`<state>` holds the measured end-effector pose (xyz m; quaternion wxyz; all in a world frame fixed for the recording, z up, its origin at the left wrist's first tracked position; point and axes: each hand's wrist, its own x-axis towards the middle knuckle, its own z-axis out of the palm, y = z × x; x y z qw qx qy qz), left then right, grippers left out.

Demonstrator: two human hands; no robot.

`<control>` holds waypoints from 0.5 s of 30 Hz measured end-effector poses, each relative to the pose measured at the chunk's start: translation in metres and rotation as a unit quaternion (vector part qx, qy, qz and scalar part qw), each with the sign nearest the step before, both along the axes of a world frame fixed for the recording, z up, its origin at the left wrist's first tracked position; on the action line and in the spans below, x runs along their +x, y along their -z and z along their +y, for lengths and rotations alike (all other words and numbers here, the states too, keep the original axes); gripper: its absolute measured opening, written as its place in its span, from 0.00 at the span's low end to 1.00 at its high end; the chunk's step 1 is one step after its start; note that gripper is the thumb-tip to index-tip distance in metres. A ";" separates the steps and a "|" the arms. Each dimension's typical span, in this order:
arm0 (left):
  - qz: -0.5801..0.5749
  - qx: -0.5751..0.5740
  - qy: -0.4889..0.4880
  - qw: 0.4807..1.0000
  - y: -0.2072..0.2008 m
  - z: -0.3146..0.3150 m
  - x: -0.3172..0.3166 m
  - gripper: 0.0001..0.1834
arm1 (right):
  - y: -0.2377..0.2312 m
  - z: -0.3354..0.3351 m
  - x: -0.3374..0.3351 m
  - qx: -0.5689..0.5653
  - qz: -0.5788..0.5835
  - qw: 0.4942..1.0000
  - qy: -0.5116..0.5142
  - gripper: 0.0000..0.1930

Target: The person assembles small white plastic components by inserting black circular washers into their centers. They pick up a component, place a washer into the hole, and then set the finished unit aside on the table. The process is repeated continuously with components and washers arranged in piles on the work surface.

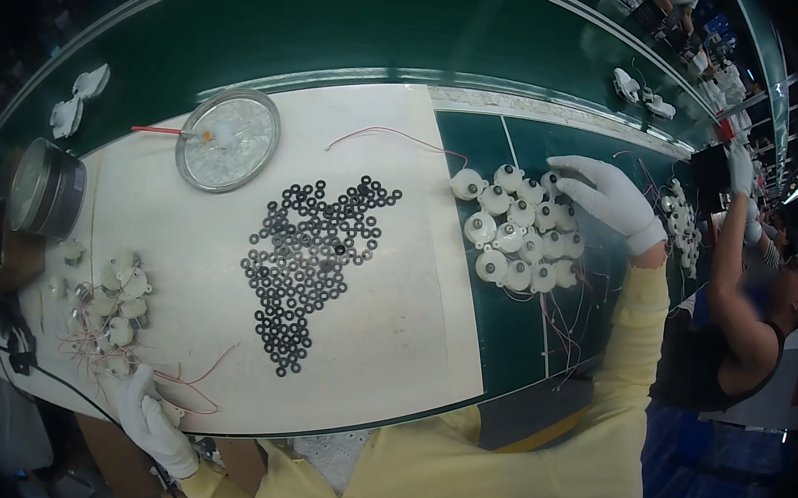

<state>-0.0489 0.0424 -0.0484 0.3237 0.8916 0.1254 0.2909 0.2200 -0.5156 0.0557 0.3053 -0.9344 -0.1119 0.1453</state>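
Note:
My right hand (607, 199), in a white glove, reaches over a cluster of small round white motors (511, 237) on the green surface. Its thumb and fingers are apart around the cluster's upper right edge, by a motor with a black ring on its shaft; whether they touch it I cannot tell. Several motors there carry black rings. My left hand (151, 422), also gloved, lies at the near left edge with fingers stretched toward a pile of white motors (119, 305) with red wires. No held object shows clearly in it.
Many loose black rings (297, 273) cover the middle of the white sheet (391, 343). Behind them stands a round clear dish (226, 169) with a red-handled tool (155, 130). A tin (48, 188) is at left. Another person (743, 327) works at right, near more motors (681, 226).

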 end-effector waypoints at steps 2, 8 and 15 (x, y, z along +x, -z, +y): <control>0.000 0.006 0.009 1.000 -0.002 -0.001 0.000 0.21 | 0.004 -0.007 0.003 -0.031 -0.044 0.998 -0.012 0.19; -0.019 -0.021 -0.004 1.000 0.001 -0.007 0.002 0.21 | 0.005 -0.006 0.006 -0.007 0.046 0.999 0.026 0.14; -0.145 -0.040 -0.081 0.985 0.021 -0.010 -0.024 0.24 | -0.022 0.037 -0.017 0.013 -0.224 0.974 0.039 0.16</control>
